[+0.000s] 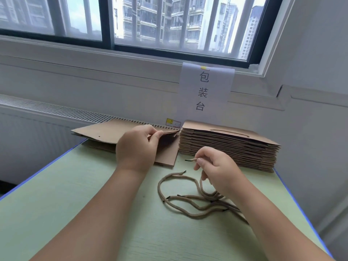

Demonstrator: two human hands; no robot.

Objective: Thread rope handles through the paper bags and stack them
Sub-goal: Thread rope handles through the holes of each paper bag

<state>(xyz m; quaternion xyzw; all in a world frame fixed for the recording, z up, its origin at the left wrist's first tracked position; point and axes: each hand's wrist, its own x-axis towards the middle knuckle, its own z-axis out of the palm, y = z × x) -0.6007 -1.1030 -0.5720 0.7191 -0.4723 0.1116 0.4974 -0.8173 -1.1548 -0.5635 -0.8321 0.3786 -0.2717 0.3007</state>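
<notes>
The left hand (135, 147) pinches the upper edge of a flat brown paper bag (101, 131) between thumb and curled fingers, lifting that edge a little so the mouth gapes. The right hand (214, 166) pinches a tan rope handle (201, 182) near its end, and the black tip sticks out to the left of the fingers, pointing toward the bag but not touching it. From the fingers the rope hangs down to the table. The held bag lies on top of a low pile of similar bags at the far left of the pale green table (75, 204), with a small punched hole showing near its front edge. A tall, neat stack of bags (235, 147) sits at the far right of the table, just beside the low pile, and a rope handle is visible on its top bag. Several loose ropes (188, 205) lie tangled on the table under and in front of the right hand. Behind, a white paper sign (205, 87) hangs below the window (169, 25), and a radiator grille (56, 110) runs along the wall.
</notes>
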